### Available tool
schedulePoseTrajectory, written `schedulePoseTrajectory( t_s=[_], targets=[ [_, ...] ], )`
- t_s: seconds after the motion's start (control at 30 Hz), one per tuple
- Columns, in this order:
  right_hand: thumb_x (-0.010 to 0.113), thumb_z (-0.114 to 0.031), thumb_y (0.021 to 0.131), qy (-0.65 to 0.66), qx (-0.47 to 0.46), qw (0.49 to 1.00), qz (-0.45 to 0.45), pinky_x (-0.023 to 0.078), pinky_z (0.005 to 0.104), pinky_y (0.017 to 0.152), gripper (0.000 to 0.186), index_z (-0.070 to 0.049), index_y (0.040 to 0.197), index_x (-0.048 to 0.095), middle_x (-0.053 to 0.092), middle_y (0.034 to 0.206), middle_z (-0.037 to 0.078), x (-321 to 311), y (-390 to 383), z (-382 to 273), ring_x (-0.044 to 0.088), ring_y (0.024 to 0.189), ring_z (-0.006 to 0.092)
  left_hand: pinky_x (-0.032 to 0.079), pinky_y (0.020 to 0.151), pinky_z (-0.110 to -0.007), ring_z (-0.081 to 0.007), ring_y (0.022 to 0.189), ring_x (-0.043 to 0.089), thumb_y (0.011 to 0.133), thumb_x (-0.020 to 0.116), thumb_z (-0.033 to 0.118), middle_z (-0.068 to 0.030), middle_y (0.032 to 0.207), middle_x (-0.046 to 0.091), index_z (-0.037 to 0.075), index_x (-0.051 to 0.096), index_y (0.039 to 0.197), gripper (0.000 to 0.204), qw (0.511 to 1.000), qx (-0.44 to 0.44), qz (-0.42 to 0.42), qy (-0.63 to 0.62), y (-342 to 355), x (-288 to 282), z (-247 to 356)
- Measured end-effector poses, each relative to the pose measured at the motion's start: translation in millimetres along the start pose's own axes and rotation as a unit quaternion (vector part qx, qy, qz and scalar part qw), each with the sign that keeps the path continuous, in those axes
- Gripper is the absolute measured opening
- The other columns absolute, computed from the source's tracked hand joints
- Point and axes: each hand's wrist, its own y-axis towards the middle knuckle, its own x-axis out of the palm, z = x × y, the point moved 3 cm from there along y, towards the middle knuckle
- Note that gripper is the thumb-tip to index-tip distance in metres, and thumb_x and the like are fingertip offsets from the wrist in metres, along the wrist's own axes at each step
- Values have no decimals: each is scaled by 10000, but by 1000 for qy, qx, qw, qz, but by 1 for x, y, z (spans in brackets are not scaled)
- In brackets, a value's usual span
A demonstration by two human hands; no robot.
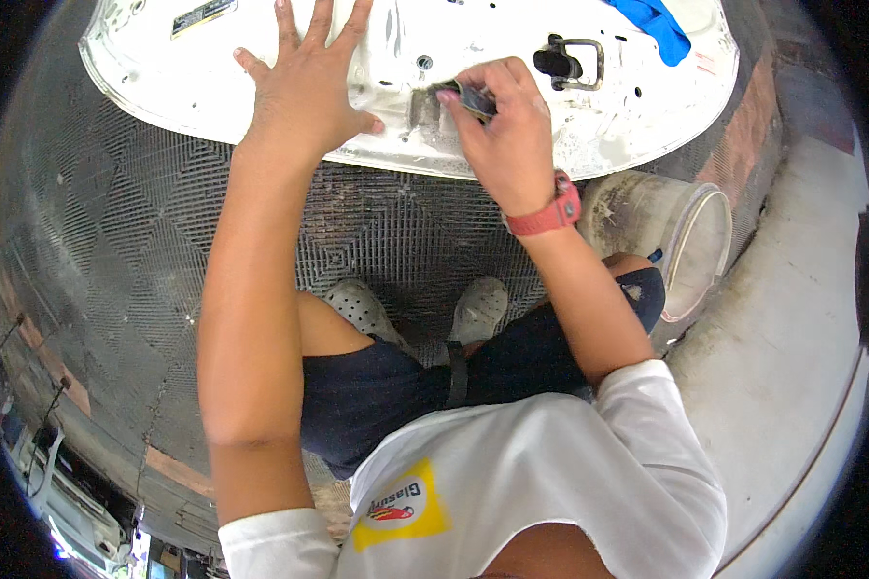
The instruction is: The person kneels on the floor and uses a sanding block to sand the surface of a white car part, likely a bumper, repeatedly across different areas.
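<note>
- At the far side of the scene, a white metal panel with a curved near edge spreads out before the person, dotted with small holes and marked by a few dark specks.
- Left of the middle, the left hand lies spread over the panel, its fingers wide apart and grasping nothing, the thumb pointing right near the panel's near edge.
- Right of it, the right hand has its fingers bent around a small dark pad, pinched between them and the thumb.
- The pad is over the panel near its middle, just right of a grey smudge; from here I can't tell how much of its underside touches the metal.
- Farther right on the panel is a metal loop with a black part at its left.
- At the panel's far right, a blue cloth lies draped in folds; at the far left is a dark label.
- On the right wrist sits a red watch.
- Near the panel's right end is a stained, pale bucket; I can't tell whether it stands or lies tipped.
- Below, the person's pale clogs rest on a dark ribbed mat.
- Along the right runs a big, dull white surface.
</note>
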Motion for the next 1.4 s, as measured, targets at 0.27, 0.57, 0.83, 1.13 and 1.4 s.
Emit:
schedulePoseTrajectory(
  t_s=[0.27, 0.57, 0.83, 1.13, 1.4],
  targets=[
    [802, -24, 771, -131, 33, 989, -52, 566, 516, 715, 253, -71, 991, 685, 662, 987, 133, 27, -19, -5, 704, 846, 403, 232, 1183, -925, -511, 1686, 119, 631, 1050, 402, -78, 1871, 142, 419, 156, 1779, 1455, 999, -1, 30, -22, 6, 8, -2],
    [890, -53, 860, -74, 11, 995, 61, 539, 433, 677, 200, -18, 857, 694, 660, 810, 148, 36, -11, -14, 681, 728, 353, 212, 1196, -890, -570, 1658, 144, 810, 901, 438, -230, 1843, 116, 127, 264, 1762, 1186, 998, -28, -46, -35, 11, -22, 6],
    [825, -133, 936, -106, 58, 992, -47, 551, 445, 729, 188, -7, 983, 693, 704, 869, 179, 12, -14, -18, 696, 770, 358, 211, 1168, -938, -521, 1687, 88, 695, 1019, 484, -96, 1874, 113, 375, 160, 1786, 1393, 999, -1, 18, -27, 5, 4, -1],
    [743, -94, 1009, 77, 143, 983, 83, 567, 395, 924, 335, 38, 1281, 598, 724, 1085, 188, -3, -43, -20, 717, 999, 274, 141, 1142, -963, -569, 1674, 44, 823, 761, 826, -147, 1868, 113, 322, 195, 1793, 1231, 1000, -20, -1, 19, 13, 13, 9],
    [864, -80, 916, -15, 91, 985, 143, 570, 383, 777, 163, 2, 1018, 767, 711, 946, 118, 34, -24, -17, 704, 833, 237, 173, 1142, -960, -563, 1677, 46, 826, 901, 581, -141, 1873, 81, 348, 127, 1797, 1264, 1000, 2, -27, 9, 14, 8, -2]
  ],
)
